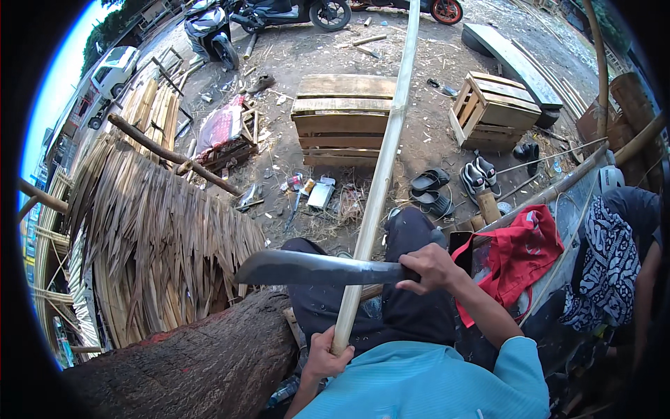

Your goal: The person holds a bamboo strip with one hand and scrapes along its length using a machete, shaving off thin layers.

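Observation:
A long pale strip of split bamboo point(380, 185) runs from my lap away over the ground, past the top of the view. My left hand point(326, 359) is wrapped round its near end. In my right hand point(427, 269) is the dark handle of a machete point(317, 268), its broad blade pointing left. The blade lies across the bamboo strip, a little beyond my left hand; whether its edge touches the strip I cannot tell. Under both lie my knees in dark trousers point(419, 307).
A thick log point(202, 356) and dry palm thatch point(167, 223) are at my left. Wooden crates point(342, 105) point(497, 108) stand ahead. Sandals point(433, 192) and shoes point(479, 176) lie on the ground. Right of me are a red cloth bag point(516, 251) and another person's arm point(645, 293). Motorbikes point(209, 31) stand farther off.

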Motion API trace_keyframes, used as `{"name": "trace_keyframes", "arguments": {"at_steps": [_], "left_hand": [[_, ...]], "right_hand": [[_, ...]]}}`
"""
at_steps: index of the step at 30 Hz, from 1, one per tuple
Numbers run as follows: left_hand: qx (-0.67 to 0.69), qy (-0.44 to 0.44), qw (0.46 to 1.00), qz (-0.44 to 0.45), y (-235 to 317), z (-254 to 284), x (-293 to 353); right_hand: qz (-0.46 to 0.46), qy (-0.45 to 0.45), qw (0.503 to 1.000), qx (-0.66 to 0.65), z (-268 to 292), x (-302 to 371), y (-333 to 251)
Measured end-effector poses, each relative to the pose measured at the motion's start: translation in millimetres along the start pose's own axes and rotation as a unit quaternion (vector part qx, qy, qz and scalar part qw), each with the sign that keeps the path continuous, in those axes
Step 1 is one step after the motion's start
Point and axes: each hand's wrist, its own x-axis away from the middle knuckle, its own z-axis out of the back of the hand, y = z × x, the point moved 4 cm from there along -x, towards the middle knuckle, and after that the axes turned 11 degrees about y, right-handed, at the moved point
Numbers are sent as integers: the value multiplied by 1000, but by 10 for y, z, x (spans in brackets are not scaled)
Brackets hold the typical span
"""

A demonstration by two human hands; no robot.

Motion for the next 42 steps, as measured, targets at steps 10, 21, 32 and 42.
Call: {"name": "trace_keyframes", "arguments": {"at_steps": [10,21,32,42], "left_hand": [[-80,39,996,-29,-48,113,-18],[-23,47,998,-25,-82,91,50],[-63,51,996,-42,-48,135,0],[-40,50,998,-9,-78,116,140]], "right_hand": [[-63,17,998,0,98,-23,244],[86,-96,991,42,45,-34,-67],[-218,73,963,-141,-31,-40,156],[144,-48,986,74,-5,-74,166]]}}
